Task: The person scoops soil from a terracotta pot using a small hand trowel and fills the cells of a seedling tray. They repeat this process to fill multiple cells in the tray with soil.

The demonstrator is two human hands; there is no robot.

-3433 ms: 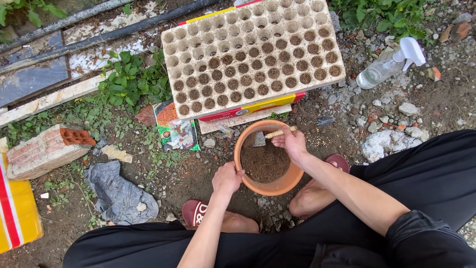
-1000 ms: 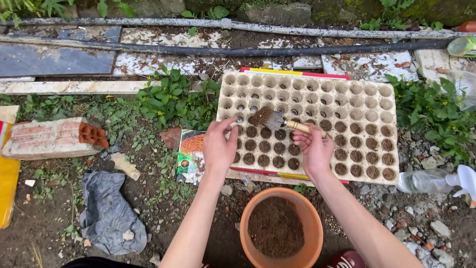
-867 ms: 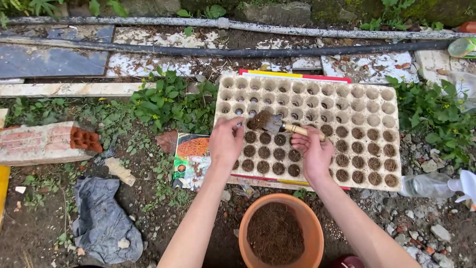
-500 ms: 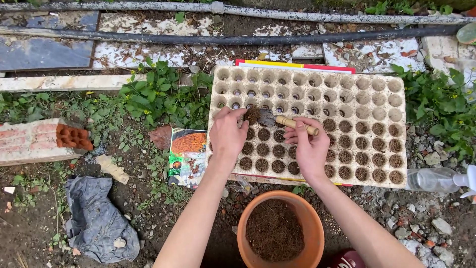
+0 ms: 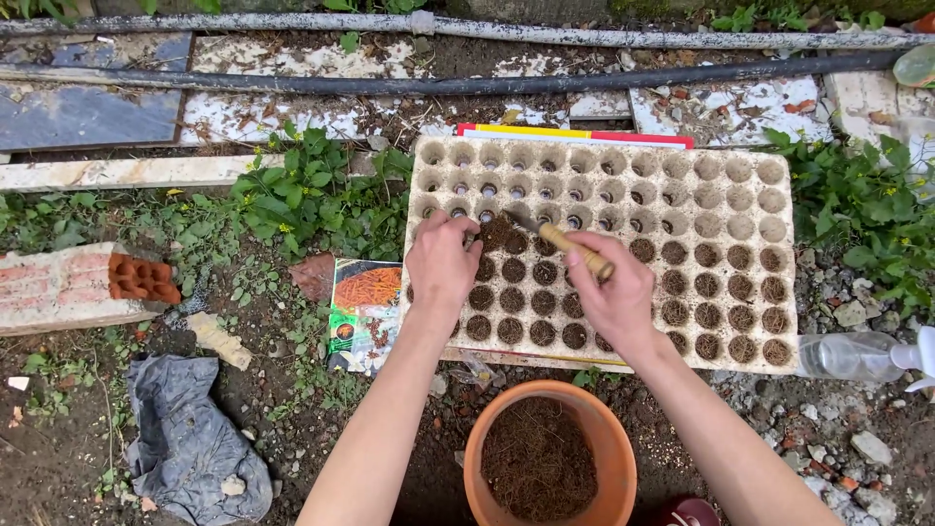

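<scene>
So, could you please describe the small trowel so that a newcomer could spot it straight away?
Start at the pale seed tray of round cells lying on the ground above the orange pot. Over its left half, the right hand grips a small trowel. It is the only tool there: pale wooden handle, grey metal blade tipped into a cell.

pot point(image 5: 623, 458) near tray point(image 5: 769, 282) – weeds point(image 5: 302, 195) left

seed tray point(image 5: 682, 209): matt pulp | trowel point(image 5: 560, 242): wood handle, metal blade | pot point(image 5: 618, 458): smooth terracotta-coloured | brick point(image 5: 58, 287): rough
</scene>
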